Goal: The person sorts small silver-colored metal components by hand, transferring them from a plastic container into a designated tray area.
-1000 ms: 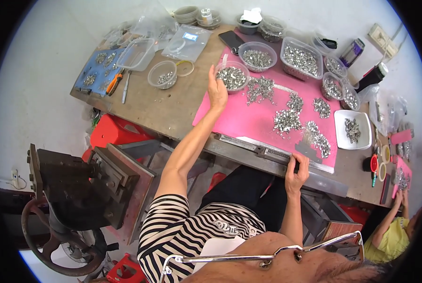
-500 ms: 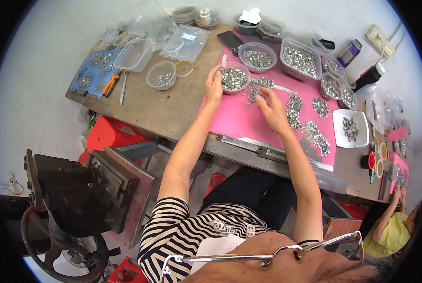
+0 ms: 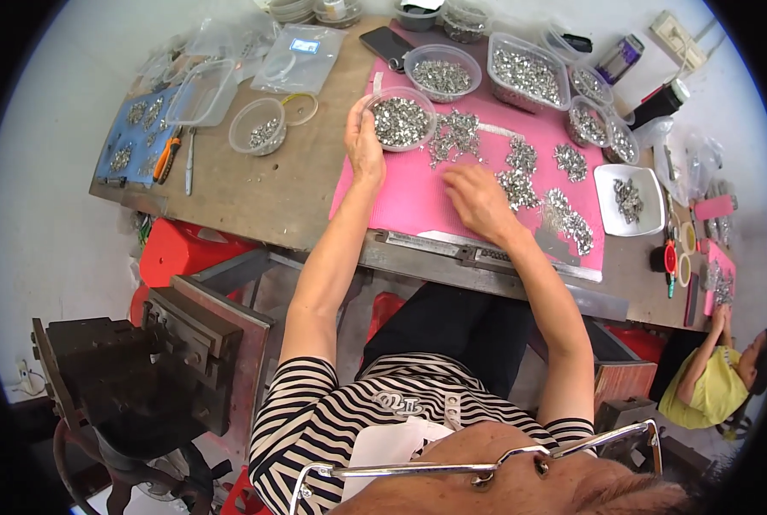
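Observation:
My left hand [image 3: 365, 146] is wrapped around the left side of a round clear plastic tub [image 3: 433, 110], filled with small shiny metal pieces [image 3: 400, 121]. The tub rests at the left part of a pink mat [image 3: 418, 193]. Just right of it lies a loose pile of the same metal pieces [image 3: 456, 136]. My right hand [image 3: 478, 199] is low over the mat, just in front of that pile, with its fingers bent and drawn together. Whatever may be between its fingertips is hidden. More heaps of metal pieces [image 3: 518, 187] lie to its right.
Behind stand a round tub [image 3: 474, 62] and a rectangular tub [image 3: 564, 94], both full of metal pieces. A white square dish [image 3: 605, 204] is at right. Pliers [image 3: 167, 157] and a small tub [image 3: 236, 127] lie left. A co-worker in yellow [image 3: 701, 386] sits far right.
The whole view has shifted, so the table appears farther left and higher. My right hand has drawn back from the loose pile and its fingers have bent inward. My left hand stays on the tub.

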`<state>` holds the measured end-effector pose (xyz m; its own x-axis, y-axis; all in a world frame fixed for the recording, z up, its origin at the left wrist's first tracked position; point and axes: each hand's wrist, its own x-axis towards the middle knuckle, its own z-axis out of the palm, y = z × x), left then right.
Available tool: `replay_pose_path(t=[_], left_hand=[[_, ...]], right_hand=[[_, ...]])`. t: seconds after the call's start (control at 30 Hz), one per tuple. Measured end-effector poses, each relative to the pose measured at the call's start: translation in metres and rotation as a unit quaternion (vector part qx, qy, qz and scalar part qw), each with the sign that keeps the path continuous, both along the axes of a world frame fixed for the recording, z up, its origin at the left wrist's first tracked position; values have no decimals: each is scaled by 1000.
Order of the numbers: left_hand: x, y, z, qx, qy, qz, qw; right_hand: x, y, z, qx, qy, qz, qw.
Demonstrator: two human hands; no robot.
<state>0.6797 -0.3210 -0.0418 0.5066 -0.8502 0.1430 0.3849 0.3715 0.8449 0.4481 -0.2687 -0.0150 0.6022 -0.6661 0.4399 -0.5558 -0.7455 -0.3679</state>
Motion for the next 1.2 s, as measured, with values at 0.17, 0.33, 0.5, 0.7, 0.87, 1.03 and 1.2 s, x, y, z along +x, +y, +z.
replay_pose_path(t=[0.17,0.33,0.5,0.7,0.87,1.03,1.2], left_hand=[[1,0,-8,-1,22,1,1000],[1,-3,-9,9,-3,-12,1000],[10,-1,-10,50,-61,5,997],[-1,-3,-4,47,-59,19,997],[-1,2,1,14,109,-35,993],[4,4,-2,17,99,-22,995],[0,2,-1,27,74,-22,997]], right_hand=[[13,-13,-14,-21,79,84,993],[7,-51,-12,-41,106,58,992],[1,-48,-3,6,93,27,995],[23,-66,-11,-82,133,-62,986],[21,-104,-18,-89,141,-80,983],[40,-90,-12,-128,49,21,990],[40,-104,-14,-141,53,-3,989]])
